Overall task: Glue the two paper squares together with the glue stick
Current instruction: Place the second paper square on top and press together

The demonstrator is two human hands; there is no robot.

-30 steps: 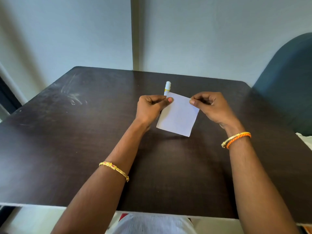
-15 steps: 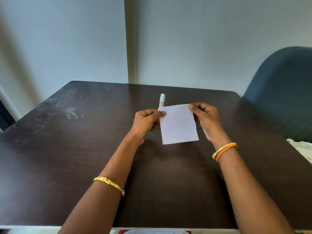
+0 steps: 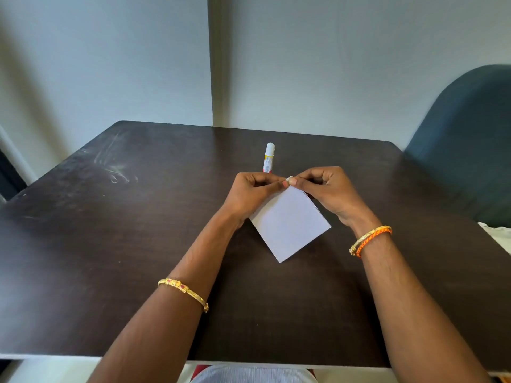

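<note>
I see my left hand (image 3: 253, 193) and right hand (image 3: 327, 194) meeting fingertip to fingertip, both pinched on the top corner of the white paper (image 3: 289, 225), which hangs below and between them like a diamond. Whether one square or two is clamped there, I cannot tell. The glue stick (image 3: 269, 157) lies on the dark table (image 3: 110, 244) just beyond my left knuckles, untouched.

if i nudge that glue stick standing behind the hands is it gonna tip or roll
Probably tips: the glue stick stands upright, tall and narrow on the table. Once down, its round body would likely roll on that smooth top. It looks light, so a small nudge should move it.
</note>
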